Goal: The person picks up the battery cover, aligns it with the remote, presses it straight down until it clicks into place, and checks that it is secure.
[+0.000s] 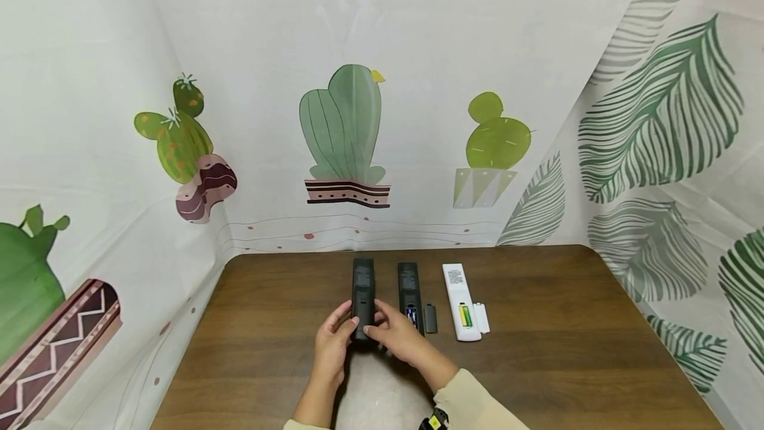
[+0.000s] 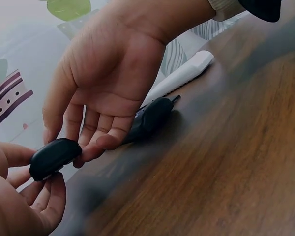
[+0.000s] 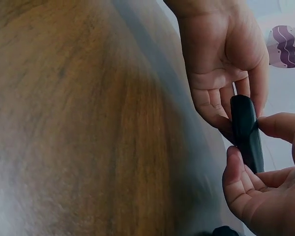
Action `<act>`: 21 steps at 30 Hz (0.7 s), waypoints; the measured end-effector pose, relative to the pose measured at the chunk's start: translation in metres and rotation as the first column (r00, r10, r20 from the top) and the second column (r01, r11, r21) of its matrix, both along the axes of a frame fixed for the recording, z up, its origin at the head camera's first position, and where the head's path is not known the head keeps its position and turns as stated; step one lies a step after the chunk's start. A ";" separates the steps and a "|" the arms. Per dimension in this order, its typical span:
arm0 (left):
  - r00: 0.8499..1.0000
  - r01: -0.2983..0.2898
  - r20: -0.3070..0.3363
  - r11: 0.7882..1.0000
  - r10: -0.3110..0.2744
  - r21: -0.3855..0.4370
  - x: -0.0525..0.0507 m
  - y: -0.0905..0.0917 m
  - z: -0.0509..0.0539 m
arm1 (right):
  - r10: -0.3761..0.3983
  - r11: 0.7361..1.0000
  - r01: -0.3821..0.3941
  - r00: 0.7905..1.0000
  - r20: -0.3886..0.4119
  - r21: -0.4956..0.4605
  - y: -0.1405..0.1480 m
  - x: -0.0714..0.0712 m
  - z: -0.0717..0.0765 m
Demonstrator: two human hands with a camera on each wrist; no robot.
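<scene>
Both hands hold a black remote (image 1: 363, 297) by its near end, its back turned up. The left hand (image 1: 331, 344) grips its left edge with thumb and fingers, and the right hand (image 1: 406, 337) pinches the right edge. In the left wrist view the remote's end (image 2: 55, 158) shows between the left hand (image 2: 24, 196) and the right hand (image 2: 108, 73). The right wrist view shows the remote (image 3: 247, 132) between the left hand (image 3: 221, 59) and the right hand (image 3: 275, 187).
Right of the hands lies a second black remote (image 1: 409, 284) with batteries showing, beside its loose cover (image 1: 431, 318). Farther right are a white remote (image 1: 458, 290) with batteries showing and its white cover (image 1: 481, 318). A patterned cloth stands behind the wooden table (image 1: 561, 350).
</scene>
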State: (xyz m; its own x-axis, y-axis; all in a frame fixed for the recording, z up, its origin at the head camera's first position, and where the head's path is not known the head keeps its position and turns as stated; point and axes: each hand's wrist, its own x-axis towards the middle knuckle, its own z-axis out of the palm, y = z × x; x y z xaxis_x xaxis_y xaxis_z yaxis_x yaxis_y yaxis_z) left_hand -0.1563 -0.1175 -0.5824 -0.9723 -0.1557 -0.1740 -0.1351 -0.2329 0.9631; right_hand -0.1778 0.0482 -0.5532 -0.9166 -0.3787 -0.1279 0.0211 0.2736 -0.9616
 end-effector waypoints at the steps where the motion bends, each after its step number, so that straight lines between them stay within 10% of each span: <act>1: 1.000 -0.005 0.003 1.000 0.005 -0.019 0.000 0.000 0.000 | -0.002 1.000 0.002 1.000 0.001 0.001 -0.001 0.000 -0.001; 21: 0.999 -0.029 0.012 0.992 0.031 -0.121 0.001 0.001 -0.001 | -0.009 1.000 0.008 1.000 0.012 0.024 -0.011 -0.006 -0.015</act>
